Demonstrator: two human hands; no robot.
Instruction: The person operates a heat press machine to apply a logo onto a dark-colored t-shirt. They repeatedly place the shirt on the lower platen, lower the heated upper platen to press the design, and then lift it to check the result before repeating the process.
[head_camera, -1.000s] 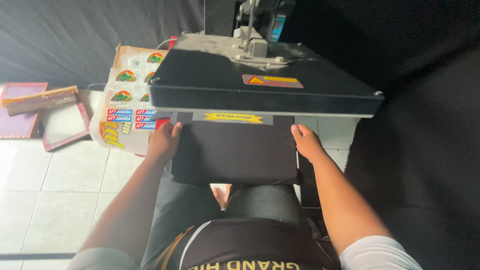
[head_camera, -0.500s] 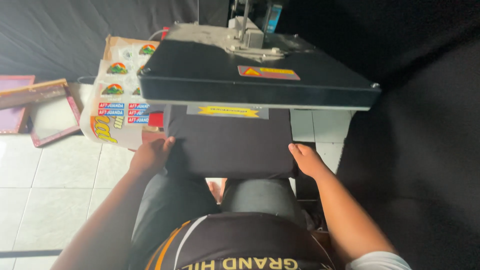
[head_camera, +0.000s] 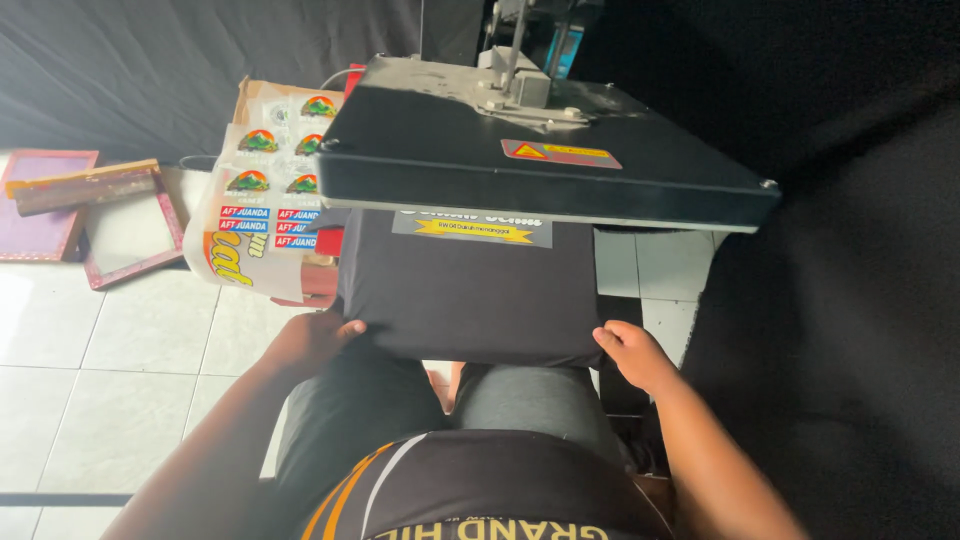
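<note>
A black garment (head_camera: 470, 295) lies flat on the lower plate of a heat press, with a grey printed transfer (head_camera: 472, 227) near its far edge. The raised black upper plate (head_camera: 530, 160) hangs over the far part of it. My left hand (head_camera: 315, 340) grips the garment's near left corner. At the near right corner my right hand (head_camera: 632, 352) holds the edge with curled fingers. My lap in dark trousers sits just below the garment.
A stack of printed sticker sheets (head_camera: 262, 190) lies on a box to the left of the press. Two wooden screen frames (head_camera: 125, 225) and a squeegee rest on the white tiled floor (head_camera: 110, 380) at far left. Black cloth (head_camera: 850, 300) covers the right side and the back.
Both hands have drawn back towards me along the garment's sides, from beside the press plate to the near corners. The garment's near edge now hangs closer to my lap.
</note>
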